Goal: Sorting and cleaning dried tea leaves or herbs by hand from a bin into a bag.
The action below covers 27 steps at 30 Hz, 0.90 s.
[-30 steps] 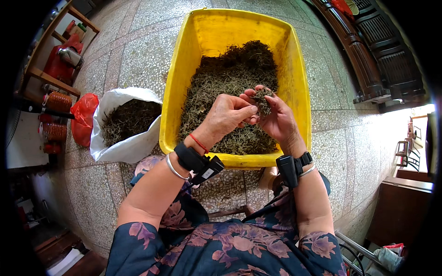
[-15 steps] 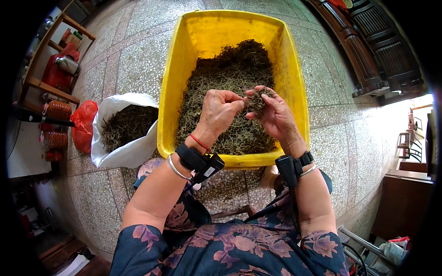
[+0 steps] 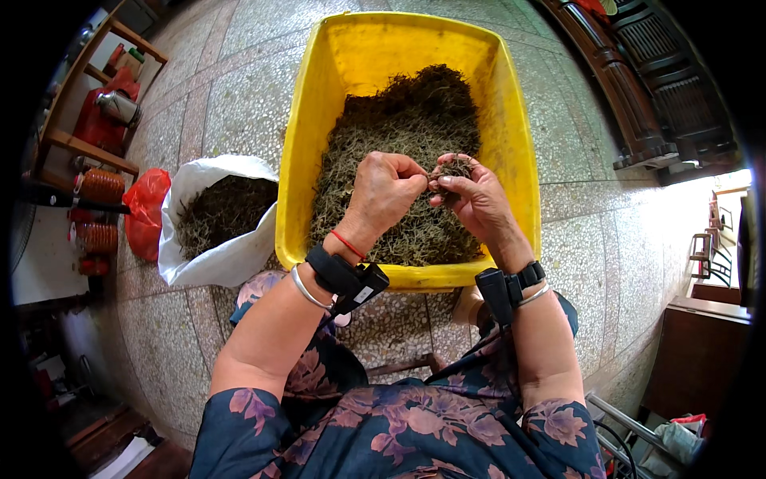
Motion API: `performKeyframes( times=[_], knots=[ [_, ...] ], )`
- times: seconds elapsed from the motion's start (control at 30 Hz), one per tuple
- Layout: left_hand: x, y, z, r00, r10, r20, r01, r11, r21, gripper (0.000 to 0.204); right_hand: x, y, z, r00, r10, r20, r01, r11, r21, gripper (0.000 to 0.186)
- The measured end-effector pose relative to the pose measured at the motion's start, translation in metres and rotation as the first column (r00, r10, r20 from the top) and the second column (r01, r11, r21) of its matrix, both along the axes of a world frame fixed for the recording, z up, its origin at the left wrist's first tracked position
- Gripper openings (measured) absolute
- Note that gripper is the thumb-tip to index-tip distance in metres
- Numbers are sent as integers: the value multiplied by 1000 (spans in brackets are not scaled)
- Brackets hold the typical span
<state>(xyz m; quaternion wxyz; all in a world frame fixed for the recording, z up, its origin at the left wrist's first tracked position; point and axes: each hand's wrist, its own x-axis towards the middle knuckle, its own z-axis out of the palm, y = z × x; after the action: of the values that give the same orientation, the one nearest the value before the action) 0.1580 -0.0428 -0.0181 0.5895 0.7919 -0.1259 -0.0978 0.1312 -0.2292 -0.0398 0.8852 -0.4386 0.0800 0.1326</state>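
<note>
Both my hands are over a yellow plastic tub [image 3: 289,199] that holds a heap of dry, twiggy plant material [image 3: 371,132], pale green-brown in front and darker at the back. My right hand [image 3: 483,203] is half curled, palm up, around a small clump of dried plant bits [image 3: 455,170]. The thumb lies against the clump. My left hand [image 3: 381,191] is closed in a pinch, its fingertips at the left side of that clump. Whatever is between those fingertips is too small to make out.
Left of the tub stands a white sack [image 3: 179,239] of darker dried plant material [image 3: 227,209]. Beside it is a red plastic bag [image 3: 146,215], near a wooden shelf [image 3: 92,152] with jars. Dark carved wooden furniture [image 3: 614,88] stands at the upper right on the speckled tile floor.
My left fingertips have moved slightly right, closer to the clump. My right thumb has come down onto the clump, and its fingers have curled in a little more.
</note>
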Motion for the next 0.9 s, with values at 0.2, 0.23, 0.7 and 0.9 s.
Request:
performKeyframes(
  times=[0.2, 0.23, 0.7, 0.9],
  knots=[
    [3, 11, 1, 969, 31, -243, -86, 972, -220, 13, 2, 0, 1, 999, -35, -42, 37, 999, 26, 20],
    [2, 11, 0, 969, 31, -244, -87, 972, -220, 13, 2, 0, 1, 999, -33, -28, 34, 999, 37, 20],
    [-8, -13, -15, 935, 107, -339, -244, 887, -392, 13, 3, 6, -8, 1000, -20, -22, 20, 1000, -1, 19],
    [-8, -22, -12, 936, 85, -341, -230, 881, -413, 17, 1, 9, -7, 1000, 16, 20, -14, 998, -67, 18]
  ],
)
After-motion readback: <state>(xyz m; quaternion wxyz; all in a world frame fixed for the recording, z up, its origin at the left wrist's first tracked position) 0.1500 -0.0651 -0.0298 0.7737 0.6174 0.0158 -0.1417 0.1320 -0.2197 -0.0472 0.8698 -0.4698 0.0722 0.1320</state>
